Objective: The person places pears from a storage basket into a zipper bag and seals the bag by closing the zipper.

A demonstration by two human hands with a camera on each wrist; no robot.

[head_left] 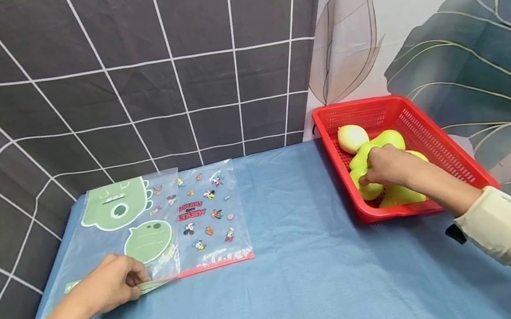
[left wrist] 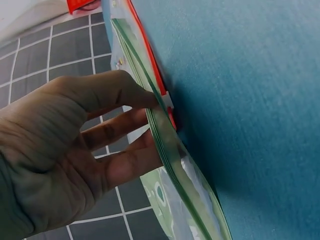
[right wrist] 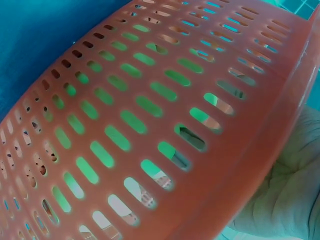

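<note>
A clear zip bag with green cartoon animals [head_left: 149, 241] lies on the left of the cloth. My left hand [head_left: 113, 281] pinches its green-edged opening at the near side. The left wrist view has the thumb and fingers on the layered green strip [left wrist: 167, 145]. Beside it, partly overlapped, lies a clear bag with small cartoon prints [head_left: 206, 214] and a red zip [left wrist: 150, 52]. My right hand [head_left: 390, 165] is inside the red basket [head_left: 458, 161], its fingers curled on a green pear [head_left: 369, 191]; its fingertips are partly hidden. More green pears [head_left: 390, 139] lie around it.
A pale round fruit [head_left: 353, 138] sits in the basket's far left corner. Blue cloth [head_left: 298, 283] covers the table between bags and basket. A dark tiled-pattern backdrop [head_left: 206, 82] stands behind and at the left; a leaf-printed curtain [head_left: 480, 68] hangs at the right.
</note>
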